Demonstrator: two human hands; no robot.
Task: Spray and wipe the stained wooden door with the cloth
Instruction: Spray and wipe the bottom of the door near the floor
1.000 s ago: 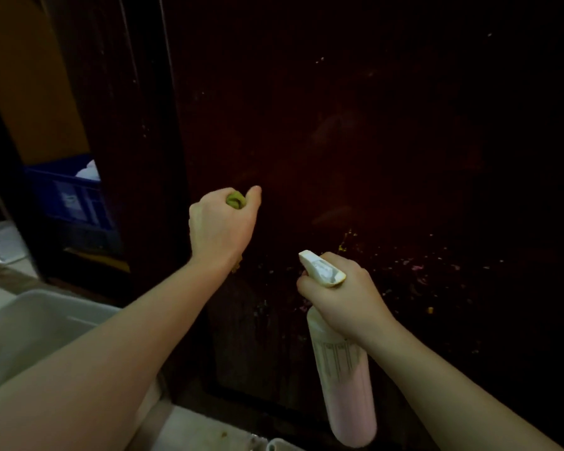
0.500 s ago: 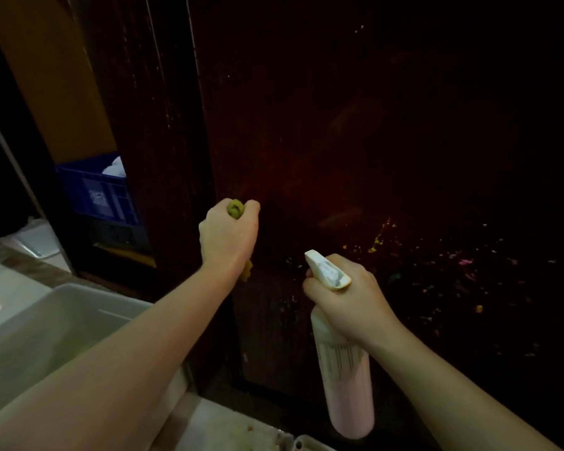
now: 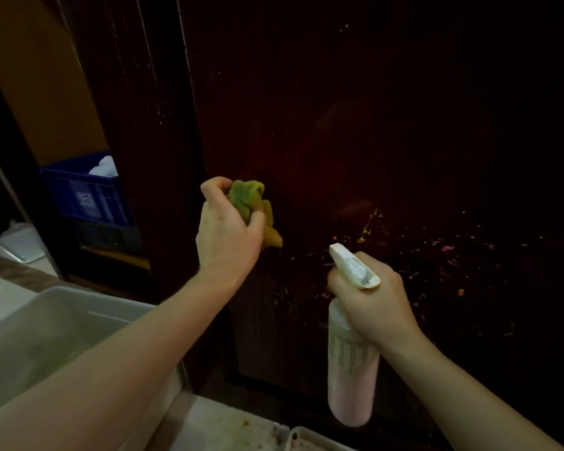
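While coloured specks dot its dark, glossy grain, the wooden door (image 3: 355, 125) fills the far side. Bunched in the left hand (image 3: 227, 236), the fuzzy green cloth (image 3: 253, 206) sits at its panel. Right hand (image 3: 372, 304) grips the slim pink spray bottle (image 3: 350, 382). A blue crate (image 3: 85, 193) sits far left.

Both forearms are bare right up to the frame edge, and the left hand (image 3: 227, 236) and right hand (image 3: 376, 302) wear nothing (ungloved, ringless).
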